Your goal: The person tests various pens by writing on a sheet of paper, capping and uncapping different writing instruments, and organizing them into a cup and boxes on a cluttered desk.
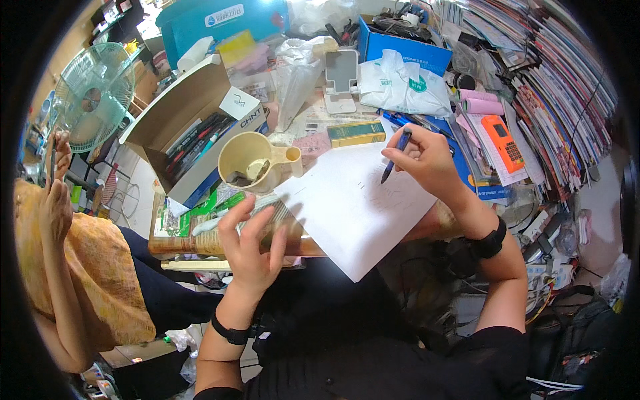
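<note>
A sheet of white paper (345, 220) lies on the cluttered table, its near corner jutting past the front edge, with a few small marks on it. My right hand (420, 155) grips a dark blue pen (396, 157), tip down over the right part of the paper; whether it touches is unclear. My left hand (252, 240) hovers left of the paper, fingers spread and holding nothing. Beyond it stands a cream plastic cup (245, 155) with a side holder and small items inside. A green and yellow box (356, 133) lies behind the paper's far edge.
An open cardboard box of pens (185, 135) is at left. A phone stand (341, 75), a tissue pack (405, 87) and a blue box of cables (400, 45) are behind. An orange card terminal (502, 142) and stacked magazines (555, 125) are right. Another person (85, 270) is at left.
</note>
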A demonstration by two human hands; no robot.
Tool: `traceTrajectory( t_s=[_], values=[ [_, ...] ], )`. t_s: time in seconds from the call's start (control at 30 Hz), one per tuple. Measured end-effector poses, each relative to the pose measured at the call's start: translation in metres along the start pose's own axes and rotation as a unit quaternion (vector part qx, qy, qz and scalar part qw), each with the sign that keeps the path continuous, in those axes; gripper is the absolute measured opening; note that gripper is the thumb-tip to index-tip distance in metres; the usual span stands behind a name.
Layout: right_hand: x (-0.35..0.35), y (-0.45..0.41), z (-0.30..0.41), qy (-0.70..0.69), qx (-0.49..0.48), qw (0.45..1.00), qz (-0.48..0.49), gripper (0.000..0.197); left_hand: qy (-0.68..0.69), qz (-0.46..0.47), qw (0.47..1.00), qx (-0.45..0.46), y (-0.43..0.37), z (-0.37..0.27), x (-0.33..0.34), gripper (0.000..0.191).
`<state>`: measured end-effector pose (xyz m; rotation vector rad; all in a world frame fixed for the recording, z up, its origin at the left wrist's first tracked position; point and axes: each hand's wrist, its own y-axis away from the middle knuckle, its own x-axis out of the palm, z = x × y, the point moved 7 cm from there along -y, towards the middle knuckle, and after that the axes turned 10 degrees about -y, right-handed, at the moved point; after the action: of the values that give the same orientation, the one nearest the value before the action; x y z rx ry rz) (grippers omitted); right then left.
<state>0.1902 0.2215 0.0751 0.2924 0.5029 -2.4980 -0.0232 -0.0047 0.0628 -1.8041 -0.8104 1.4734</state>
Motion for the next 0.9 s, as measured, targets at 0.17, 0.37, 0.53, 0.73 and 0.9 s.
traceTrajectory(
  t_s=[0.17,0.37,0.53,0.73,0.9],
  values=[
    [0.002,0.010,-0.025,0.100,-0.049,0.992,0.065,0.009,0.047,0.109,0.992,0.039,0.005,-0.008,0.023,0.031],
    [-0.002,0.018,-0.045,0.045,0.030,0.996,0.076,0.012,0.026,0.227,0.965,0.125,0.016,-0.024,0.049,0.024],
    [-0.009,0.016,-0.056,0.030,0.071,0.996,0.054,0.011,0.035,0.241,0.963,0.111,0.013,-0.021,0.051,0.023],
    [-0.013,0.024,-0.060,0.020,0.066,0.995,0.068,0.010,0.028,0.246,0.963,0.107,0.013,-0.021,0.052,0.022],
    [-0.016,0.021,-0.056,0.078,0.079,0.990,0.088,0.008,0.023,0.251,0.962,0.103,0.013,-0.022,0.050,0.022]
  ],
)
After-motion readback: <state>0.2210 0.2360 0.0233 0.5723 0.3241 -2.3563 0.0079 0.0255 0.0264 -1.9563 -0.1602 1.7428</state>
